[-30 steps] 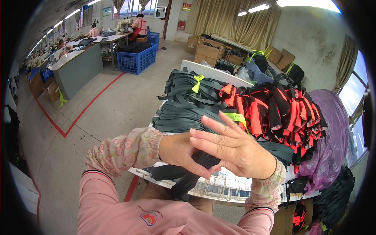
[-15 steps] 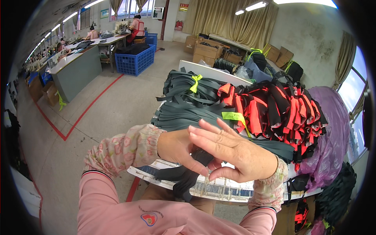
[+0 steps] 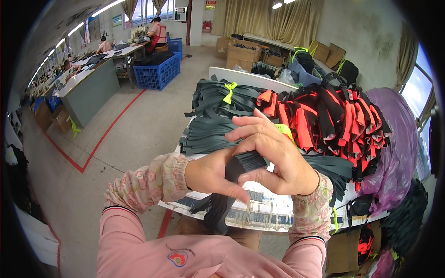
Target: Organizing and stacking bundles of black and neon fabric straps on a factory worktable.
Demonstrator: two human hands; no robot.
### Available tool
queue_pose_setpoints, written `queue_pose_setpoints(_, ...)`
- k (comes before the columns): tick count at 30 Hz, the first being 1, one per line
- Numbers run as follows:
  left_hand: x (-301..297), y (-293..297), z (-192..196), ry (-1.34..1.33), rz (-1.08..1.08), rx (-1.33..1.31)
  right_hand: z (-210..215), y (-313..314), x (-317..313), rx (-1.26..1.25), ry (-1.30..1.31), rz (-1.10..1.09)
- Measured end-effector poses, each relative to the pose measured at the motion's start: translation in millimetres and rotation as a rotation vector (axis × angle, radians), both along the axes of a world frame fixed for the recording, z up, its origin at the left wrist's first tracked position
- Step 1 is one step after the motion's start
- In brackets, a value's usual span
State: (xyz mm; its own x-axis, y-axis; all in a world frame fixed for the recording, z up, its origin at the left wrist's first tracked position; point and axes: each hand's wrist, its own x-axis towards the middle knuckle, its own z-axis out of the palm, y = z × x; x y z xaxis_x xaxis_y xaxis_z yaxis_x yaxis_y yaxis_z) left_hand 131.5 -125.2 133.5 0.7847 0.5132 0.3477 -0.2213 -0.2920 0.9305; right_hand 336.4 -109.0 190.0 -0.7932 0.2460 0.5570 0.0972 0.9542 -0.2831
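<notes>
A thick bundle of dark webbing straps (image 3: 245, 163) is between my two hands above the near part of the table. My left hand (image 3: 208, 175) is wrapped round the bundle, its thumb stretched along the near side. The strap tails hang below that hand over the table's front edge. My right hand (image 3: 285, 160) curves about the bundle's stacked upper end, thumb on the near side and bent index finger on the far side. Its other fingers are raised and spread. Beyond my hands lie dark green-grey straps (image 3: 208, 132) in flat layered piles, the far one tied with a yellow-green strip (image 3: 229, 92).
A heap of black and orange-red fabric pieces (image 3: 324, 123) covers the table's right side, beside a purple plastic sheet (image 3: 394, 143). A white board (image 3: 250, 78) stands along the far edge. Blue crates (image 3: 157, 72), cartons (image 3: 241, 58) and people at workbenches (image 3: 92, 83) are farther back.
My right hand has turned from lying flat over the bundle to curling round its end. The bundle's stacked end now shows between my hands, and its tails hang more steeply.
</notes>
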Motion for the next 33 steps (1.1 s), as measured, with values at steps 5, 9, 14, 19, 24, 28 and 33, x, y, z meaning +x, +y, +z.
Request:
queue_pose_setpoints(5, -6.6, 6.8, 13.2, -0.111, 0.094, -0.149, -40.3, 14.5, -9.3, -0.965, 0.478, 0.471)
queue_pose_setpoints(9, -2.6, 16.3, 24.8, -0.257, 0.032, -0.100, -110.5, 21.6, -8.5, -0.972, 0.180, 0.466)
queue_pose_setpoints(14, -10.4, 19.2, 26.1, -0.317, -0.076, -0.184, -109.1, -12.1, -39.0, -1.066, 0.282, 0.309)
queue_pose_setpoints(19, -6.0, 30.6, 23.6, -0.380, 0.381, 0.151, -106.4, -12.4, -46.2, -0.470, 0.461, -0.285)
queue_pose_setpoints(24, 10.3, 18.9, -25.5, -0.521, 0.652, 0.059, -102.2, 3.3, -55.4, -0.104, 0.553, -0.631)
queue_pose_setpoints(28, 39.6, 18.2, -19.4, -0.672, 0.894, 0.075, -118.9, 18.2, -63.9, 0.317, 0.447, -0.648)
queue_pose_setpoints(33, 42.2, 29.1, -12.6, -0.703, 0.922, -0.132, -121.7, 16.3, -69.1, 0.324, 0.454, -0.747)
